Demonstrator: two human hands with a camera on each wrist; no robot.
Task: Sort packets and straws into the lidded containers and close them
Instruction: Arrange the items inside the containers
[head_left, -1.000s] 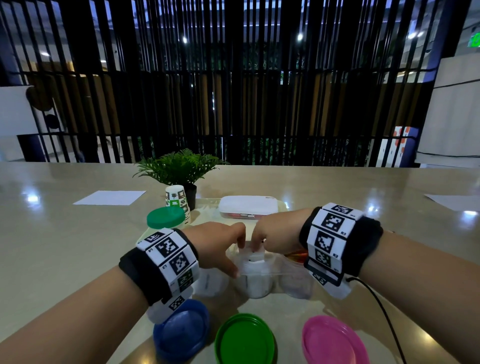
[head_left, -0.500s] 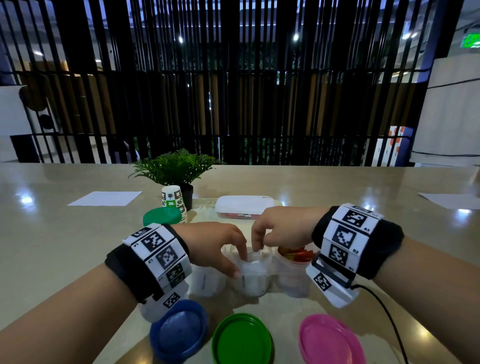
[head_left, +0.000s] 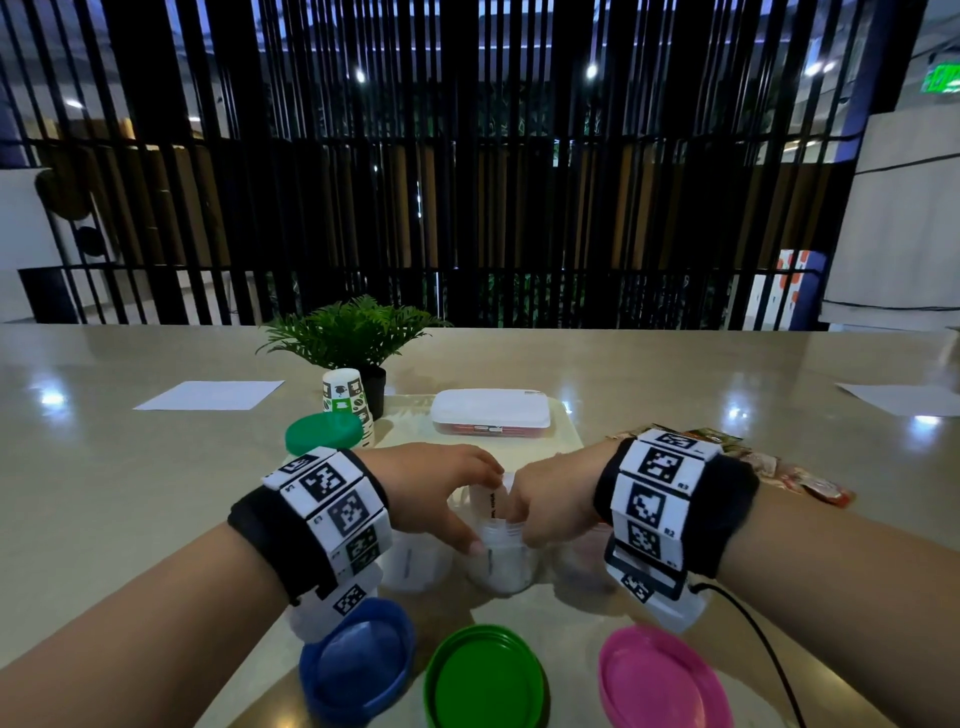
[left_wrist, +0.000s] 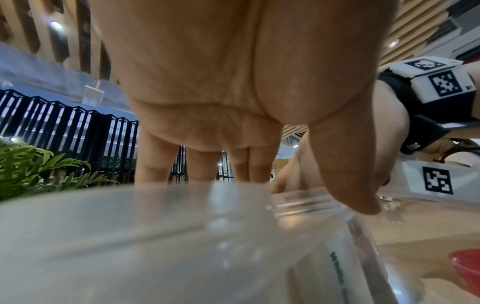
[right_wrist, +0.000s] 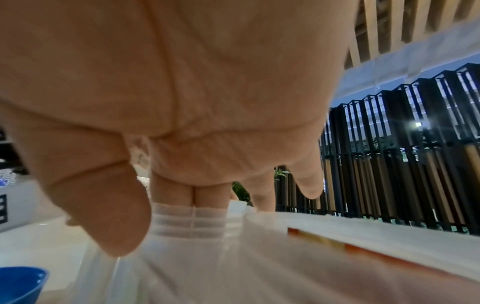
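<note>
Both hands, left hand (head_left: 436, 493) and right hand (head_left: 550, 501), are pinching white packets (head_left: 491, 499) into the middle jar (head_left: 501, 564), lids (head_left: 485, 678) still waiting.

A glossy beige table (head_left: 130, 493) reflecting ceiling lights extends to a wall of black vertical slats (head_left: 467, 182). White wall panels (head_left: 904, 218) stand at right; a green exit sign (head_left: 943, 79) glows above.

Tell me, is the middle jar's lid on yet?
No. The middle jar is open; the green lid lies on the table in front.
</note>
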